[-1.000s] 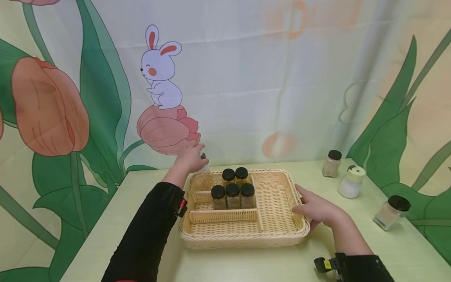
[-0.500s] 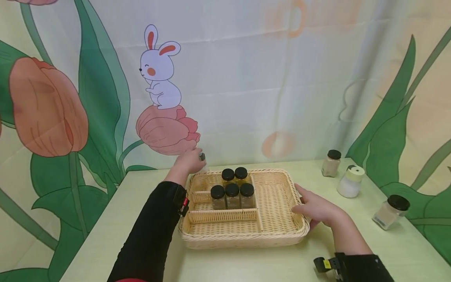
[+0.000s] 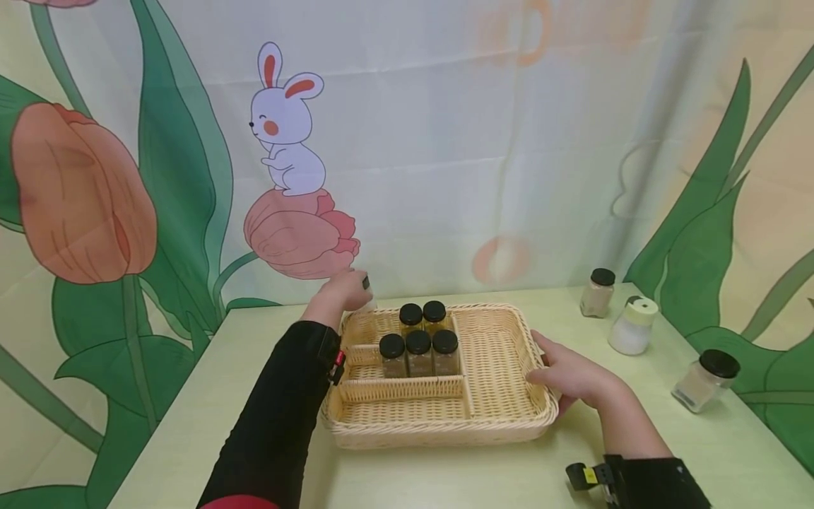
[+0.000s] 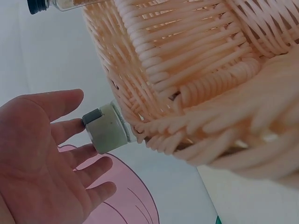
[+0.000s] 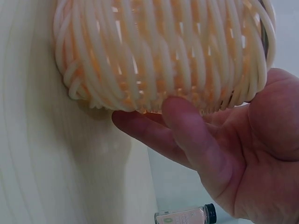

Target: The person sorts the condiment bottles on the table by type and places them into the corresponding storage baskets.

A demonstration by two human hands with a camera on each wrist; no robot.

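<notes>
My left hand (image 3: 346, 288) is behind the back left corner of the wicker basket (image 3: 407, 428), around a small shaker jar (image 3: 369, 304). Its pale green cap (image 4: 107, 129) with a dark grey flap shows in the left wrist view. There the fingers stay loosely extended, fingertips right at the cap and thumb apart from it; the basket hides most of the jar's body. My right hand (image 3: 575, 375) grips the basket's right side, with fingers (image 5: 154, 135) against its underside in the right wrist view. Several black-lidded spice jars (image 3: 420, 360) stand upright inside the basket's left compartments.
On the table (image 3: 210, 417), to the right of the basket, are a black-lidded jar (image 3: 598, 293), a pale-green-capped shaker (image 3: 632, 329) and another black-lidded jar (image 3: 702, 382). A printed curtain (image 3: 439, 177) hangs right behind the table's back edge.
My left hand has come down a little beside the shaker jar, its fingers less spread over the top. The right hand and the basket keep their places.
</notes>
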